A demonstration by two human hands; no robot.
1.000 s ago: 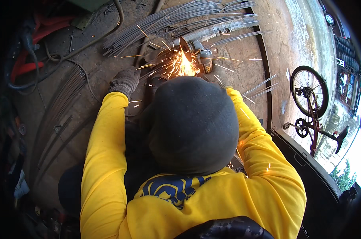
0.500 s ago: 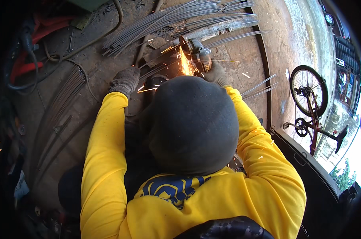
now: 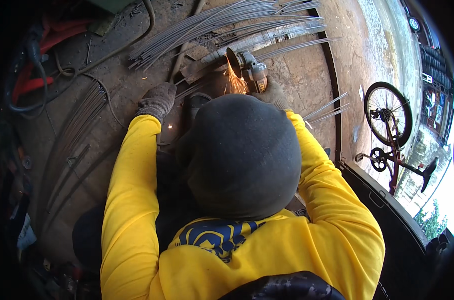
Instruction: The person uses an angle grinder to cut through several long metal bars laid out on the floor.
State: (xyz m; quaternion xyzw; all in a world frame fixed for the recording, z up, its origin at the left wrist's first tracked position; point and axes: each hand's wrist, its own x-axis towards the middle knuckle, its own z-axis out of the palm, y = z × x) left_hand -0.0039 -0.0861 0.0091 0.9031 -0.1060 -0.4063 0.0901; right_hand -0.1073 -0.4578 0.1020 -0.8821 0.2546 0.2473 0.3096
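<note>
My right hand (image 3: pixel 271 94), in a grey knit glove, is closed round the body of an angle grinder (image 3: pixel 257 73). The grinder's disc (image 3: pixel 233 63) faces left, and a spray of orange sparks (image 3: pixel 234 82) comes off below it. At the left, my other gloved hand (image 3: pixel 159 98) is closed on thin metal rods (image 3: pixel 188 92), which reach rightward from it toward a dark metal piece (image 3: pixel 203 70). The dark rounded head covering (image 3: pixel 243 155) hides the area below the sparks. Where the disc meets metal cannot be made out.
Bundled long rods (image 3: pixel 207 27) lie across the far floor, with more thin rods (image 3: pixel 82 117) at the left. A hose (image 3: pixel 122 50) and red-handled equipment (image 3: pixel 34 86) are at the far left. Beyond a metal edge (image 3: pixel 332 75) on the right stands a bicycle (image 3: pixel 393 135).
The grinder has tilted slightly, so its disc shows wider and a little lower. Fewer sparks fly about. My left hand is nearly still.
</note>
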